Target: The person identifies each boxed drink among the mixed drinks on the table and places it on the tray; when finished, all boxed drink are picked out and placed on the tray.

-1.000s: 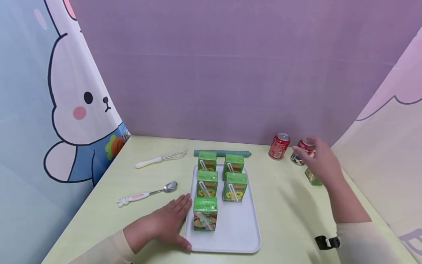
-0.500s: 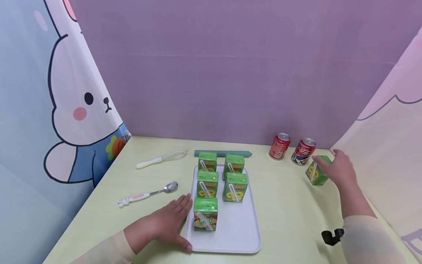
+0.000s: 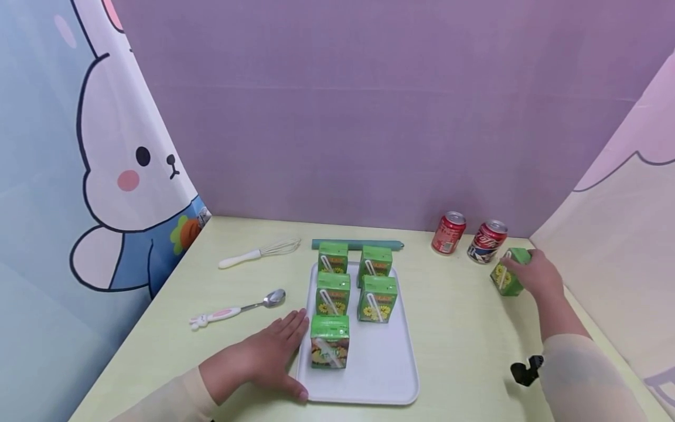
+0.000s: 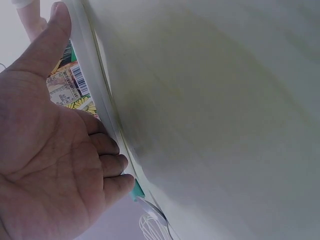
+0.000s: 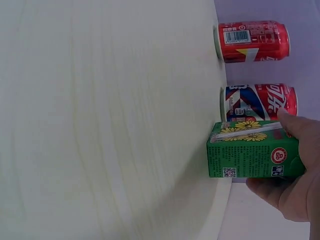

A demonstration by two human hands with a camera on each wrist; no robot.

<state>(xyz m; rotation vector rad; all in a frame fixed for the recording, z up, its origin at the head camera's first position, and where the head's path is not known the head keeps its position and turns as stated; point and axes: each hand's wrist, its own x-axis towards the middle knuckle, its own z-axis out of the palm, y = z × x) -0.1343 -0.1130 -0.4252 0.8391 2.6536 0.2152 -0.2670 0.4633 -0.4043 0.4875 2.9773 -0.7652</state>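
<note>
On the right side of the table, my right hand [image 3: 542, 275] grips a green drink carton [image 3: 506, 282] with a straw on its front. The right wrist view shows the thumb on the straw side of this carton [image 5: 250, 152] and fingers around the opposite side. My left hand [image 3: 271, 354] lies with straight fingers along the left rim of a white tray [image 3: 381, 370]. Its palm [image 4: 50, 155] fills much of the left wrist view. Several matching green cartons [image 3: 329, 343] stand in two columns on the tray, the left one longer.
Two red cans, one plainer [image 3: 448, 233] and one with blue markings [image 3: 487, 241], stand left of the held carton. A teal rod [image 3: 364, 244] lies behind the tray. Left of it are a whisk [image 3: 258, 254] and a rabbit-handled spoon [image 3: 237, 309]. Cloth walls enclose the table.
My right hand has passed from in front of the marked can to the carton at the right, and its fingers have closed around it. The left hand stays on the tray's rim.
</note>
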